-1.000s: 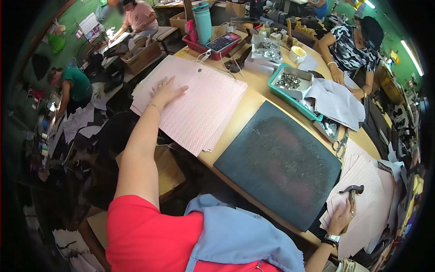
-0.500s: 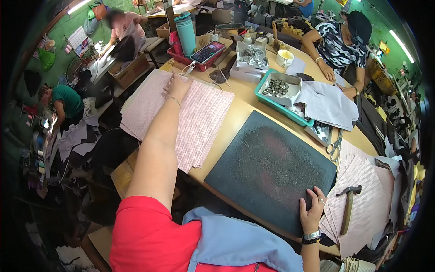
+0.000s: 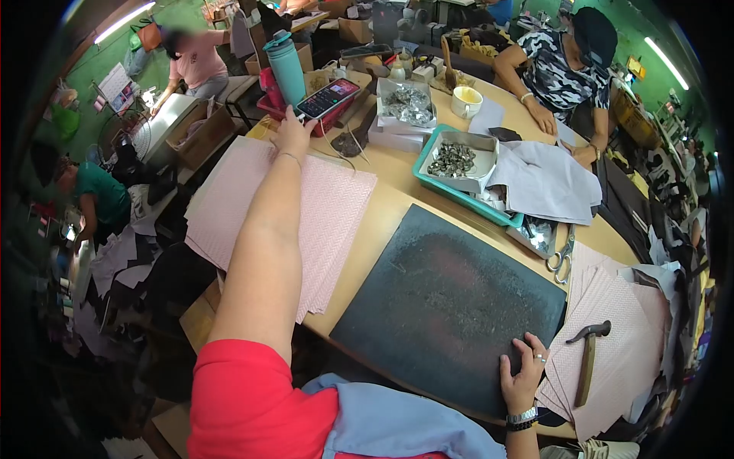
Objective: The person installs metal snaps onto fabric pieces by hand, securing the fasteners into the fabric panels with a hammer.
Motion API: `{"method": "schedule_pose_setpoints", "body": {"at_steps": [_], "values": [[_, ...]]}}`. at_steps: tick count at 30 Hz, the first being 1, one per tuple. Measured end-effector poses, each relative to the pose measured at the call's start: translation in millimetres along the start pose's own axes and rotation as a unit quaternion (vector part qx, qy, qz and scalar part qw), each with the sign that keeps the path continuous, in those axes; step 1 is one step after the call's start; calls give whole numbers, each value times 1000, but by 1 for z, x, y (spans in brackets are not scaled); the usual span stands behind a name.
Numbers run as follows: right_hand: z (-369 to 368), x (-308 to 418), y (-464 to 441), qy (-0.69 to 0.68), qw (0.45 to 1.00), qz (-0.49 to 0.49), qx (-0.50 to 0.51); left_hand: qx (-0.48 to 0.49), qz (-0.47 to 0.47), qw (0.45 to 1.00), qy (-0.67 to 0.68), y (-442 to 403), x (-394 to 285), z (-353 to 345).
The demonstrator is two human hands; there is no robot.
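Black, rubbery-looking mat (image 3: pixel 451 306) on the worktop (image 3: pixel 391 193) serves as reference. The hands are well apart. Right hand (image 3: pixel 525 372): resting on the mat's near right corner, fingers spread, clamped on nothing. Left hand (image 3: pixel 293 135): extended beyond the mat's far left side, at the red tray (image 3: pixel 334 118) and phone (image 3: pixel 329 98); whether its fingers grip anything cannot be told. Pink sheets (image 3: pixel 340 206) lie left of the mat, partly under the left forearm (image 3: pixel 267 237), unevenly stacked and overhanging the worktop's edge. Risks, as judged: a dragging forearm could skew or spill that stack; a snagged cable (image 3: pixel 331 145), far left of the mat, could pull the phone down; a knock could topple the tall bottle (image 3: pixel 286 70) behind it. Right of the mat, the hammer (image 3: pixel 587 359) lies on loose sheets (image 3: pixel 612 321), which could slip if tugged, carrying it along.
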State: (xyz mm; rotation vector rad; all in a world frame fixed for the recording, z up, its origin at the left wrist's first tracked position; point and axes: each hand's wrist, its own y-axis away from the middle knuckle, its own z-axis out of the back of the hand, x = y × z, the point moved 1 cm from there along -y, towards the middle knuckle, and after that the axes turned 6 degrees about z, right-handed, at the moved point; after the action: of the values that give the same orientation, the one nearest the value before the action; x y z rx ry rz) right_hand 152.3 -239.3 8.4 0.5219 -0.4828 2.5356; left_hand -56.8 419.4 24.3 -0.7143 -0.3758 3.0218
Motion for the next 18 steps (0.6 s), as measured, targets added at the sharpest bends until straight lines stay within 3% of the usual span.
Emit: {"method": "schedule_pose_setpoints", "body": {"at_steps": [7,11,14,15,18], "values": [[4,5,-3,12,1000,-1,6,-12,39,999,36,1,-14,-5],[2,3,-2,12,1000,-7,7,-113,30,984,135,5,-2,-24],[2,2,-1,6,1000,-11,6,21,50,998,29,34,12,5],[1,2,-2,1,1000,-14,6,8,9,999,-43,45,18,11],[0,0,0,-2,1000,-20,10,76,2,985,-156,52,41,16]]}}
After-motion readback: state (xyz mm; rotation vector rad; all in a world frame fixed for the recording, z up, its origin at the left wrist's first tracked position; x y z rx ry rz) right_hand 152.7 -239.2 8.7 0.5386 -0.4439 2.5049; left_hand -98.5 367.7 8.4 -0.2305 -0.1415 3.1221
